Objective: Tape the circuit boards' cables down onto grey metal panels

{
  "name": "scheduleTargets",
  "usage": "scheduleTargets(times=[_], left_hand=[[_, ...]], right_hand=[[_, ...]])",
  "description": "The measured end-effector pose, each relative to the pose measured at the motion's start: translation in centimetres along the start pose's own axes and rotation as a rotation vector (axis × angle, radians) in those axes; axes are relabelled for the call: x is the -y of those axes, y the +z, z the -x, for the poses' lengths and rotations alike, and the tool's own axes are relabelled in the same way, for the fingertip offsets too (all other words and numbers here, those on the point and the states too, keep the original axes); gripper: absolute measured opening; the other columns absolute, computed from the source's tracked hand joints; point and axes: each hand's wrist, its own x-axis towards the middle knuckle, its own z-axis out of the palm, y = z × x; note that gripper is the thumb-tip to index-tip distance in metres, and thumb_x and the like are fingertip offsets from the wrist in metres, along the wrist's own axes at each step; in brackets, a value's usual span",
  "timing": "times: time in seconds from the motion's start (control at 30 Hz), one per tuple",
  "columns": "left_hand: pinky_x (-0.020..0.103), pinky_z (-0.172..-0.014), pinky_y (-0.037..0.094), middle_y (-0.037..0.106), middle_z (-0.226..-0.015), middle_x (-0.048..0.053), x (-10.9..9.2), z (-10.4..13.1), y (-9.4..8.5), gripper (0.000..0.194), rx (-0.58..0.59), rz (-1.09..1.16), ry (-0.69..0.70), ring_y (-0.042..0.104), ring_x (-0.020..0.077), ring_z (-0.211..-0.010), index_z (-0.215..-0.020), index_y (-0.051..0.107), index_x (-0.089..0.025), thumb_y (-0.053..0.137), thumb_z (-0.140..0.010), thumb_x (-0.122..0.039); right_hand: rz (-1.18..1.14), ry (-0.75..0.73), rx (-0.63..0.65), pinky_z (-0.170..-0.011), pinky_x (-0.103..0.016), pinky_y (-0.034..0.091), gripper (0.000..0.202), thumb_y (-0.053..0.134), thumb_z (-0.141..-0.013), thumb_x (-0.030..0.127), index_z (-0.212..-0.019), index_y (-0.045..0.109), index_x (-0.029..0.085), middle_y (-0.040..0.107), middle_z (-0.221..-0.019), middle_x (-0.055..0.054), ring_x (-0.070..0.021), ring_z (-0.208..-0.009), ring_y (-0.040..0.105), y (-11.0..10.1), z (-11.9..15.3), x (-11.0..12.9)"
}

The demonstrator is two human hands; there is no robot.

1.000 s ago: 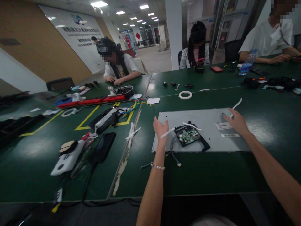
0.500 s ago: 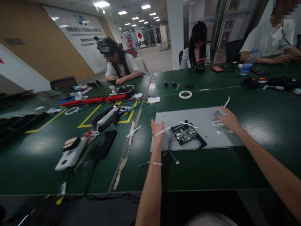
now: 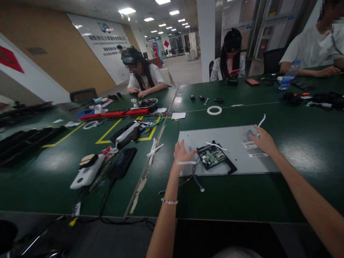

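Seen from the head: a green table [image 3: 242,193] bearing a flat grey metal panel [image 3: 228,138]. Left hand [image 3: 181,152] spread flat on the panel's near left corner, a white tape strip [image 3: 186,162] lying across its wrist side. Right hand [image 3: 264,141] resting on the panel's far right part, a thin white strip [image 3: 261,120] rising from the fingertips. Between both hands, a green circuit board [image 3: 213,156] on a black bracket, grey cables [image 3: 196,177] trailing off the panel's near edge. Beyond the panel, a white tape roll [image 3: 214,110]. To the left, a black phone [image 3: 123,163] and a red power strip [image 3: 115,114]. Other people seated at the far side.
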Motion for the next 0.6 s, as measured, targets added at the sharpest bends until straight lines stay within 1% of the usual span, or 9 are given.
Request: scheduleTargets(times=[0.03, 0.1, 0.13, 0.2, 0.3, 0.4, 0.5, 0.6], left_hand=[[0.044, -0.114, 0.020, 0.027, -0.149, 0.022, -0.3, 0.8, -0.1, 0.092, 0.100, -0.022, 0.058, 0.018, 0.0343, -0.141, -0.137, 0.037, -0.011, 0.077, -0.060, -0.039], [0.045, -0.114, 0.020, 0.022, -0.152, 0.020, -1.1, 2.2, -0.2, 0.098, 0.266, -0.019, 0.147, 0.017, 0.0338, -0.142, -0.141, 0.034, -0.014, 0.078, -0.058, -0.041], [0.045, -0.114, 0.020, 0.022, -0.152, 0.020, -1.5, 2.8, -0.2, 0.101, 0.325, 0.001, 0.188, 0.017, 0.0336, -0.142, -0.142, 0.032, -0.014, 0.079, -0.056, -0.041], [0.047, -0.115, 0.018, 0.023, -0.151, 0.020, -2.2, 3.8, 0.0, 0.107, 0.400, 0.039, 0.261, 0.016, 0.0340, -0.142, -0.143, 0.030, -0.016, 0.081, -0.052, -0.040], [0.049, -0.115, 0.018, 0.023, -0.151, 0.020, -2.9, 4.5, 0.5, 0.111, 0.429, 0.052, 0.289, 0.016, 0.0361, -0.142, -0.143, 0.031, -0.017, 0.083, -0.047, -0.036], [0.046, -0.114, 0.022, 0.023, -0.149, 0.019, -3.1, 4.5, 0.9, 0.111, 0.431, 0.072, 0.286, 0.021, 0.0360, -0.140, -0.144, 0.028, -0.016, 0.081, -0.048, -0.031], [0.042, -0.115, 0.023, 0.024, -0.147, 0.018, -3.1, 4.1, 1.1, 0.112, 0.462, 0.114, 0.311, 0.024, 0.0341, -0.138, -0.146, 0.023, -0.014, 0.079, -0.050, -0.028], [0.042, -0.115, 0.023, 0.026, -0.143, 0.018, -3.2, 2.9, 1.2, 0.114, 0.494, 0.125, 0.357, 0.026, 0.0338, -0.137, -0.146, 0.021, -0.011, 0.079, -0.049, -0.027]], right_hand=[[-0.004, 0.001, -0.001, -0.100, -0.043, 0.041, 0.063, 0.046, -0.084, 0.049, -0.136, 0.045, 0.013, 0.048, -0.134, -0.014, -0.0289, -0.121, 0.047, 0.0, 0.0, -0.1], [-0.016, 0.001, -0.006, -0.101, -0.042, 0.040, 0.064, 0.046, -0.084, 0.049, -0.136, 0.045, 0.013, 0.048, -0.133, -0.014, -0.0283, -0.121, 0.047, 0.0, 0.0, -0.1], [-0.023, -0.001, -0.011, -0.101, -0.041, 0.040, 0.063, 0.046, -0.084, 0.049, -0.136, 0.045, 0.012, 0.048, -0.133, -0.014, -0.0281, -0.121, 0.047, 0.0, -0.1, -0.1], [-0.033, -0.006, -0.020, -0.102, -0.041, 0.039, 0.063, 0.046, -0.084, 0.048, -0.136, 0.046, 0.012, 0.048, -0.132, -0.014, -0.0277, -0.121, 0.047, -0.1, -0.1, -0.1], [-0.042, -0.010, -0.021, -0.103, -0.042, 0.039, 0.063, 0.047, -0.084, 0.048, -0.136, 0.046, 0.011, 0.049, -0.132, -0.014, -0.0276, -0.121, 0.047, -0.4, -0.1, 0.0], [-0.039, -0.003, -0.008, -0.103, -0.042, 0.039, 0.064, 0.047, -0.085, 0.048, -0.136, 0.046, 0.010, 0.048, -0.132, -0.015, -0.0278, -0.121, 0.048, -0.5, -0.1, 0.1], [-0.032, -0.003, 0.007, -0.103, -0.041, 0.039, 0.064, 0.047, -0.085, 0.048, -0.135, 0.047, 0.009, 0.048, -0.132, -0.016, -0.0280, -0.120, 0.048, -0.6, -0.1, 0.2], [-0.039, -0.006, 0.002, -0.103, -0.041, 0.039, 0.064, 0.048, -0.084, 0.048, -0.134, 0.047, 0.008, 0.049, -0.132, -0.016, -0.0282, -0.120, 0.047, -0.6, -0.1, 0.3]])
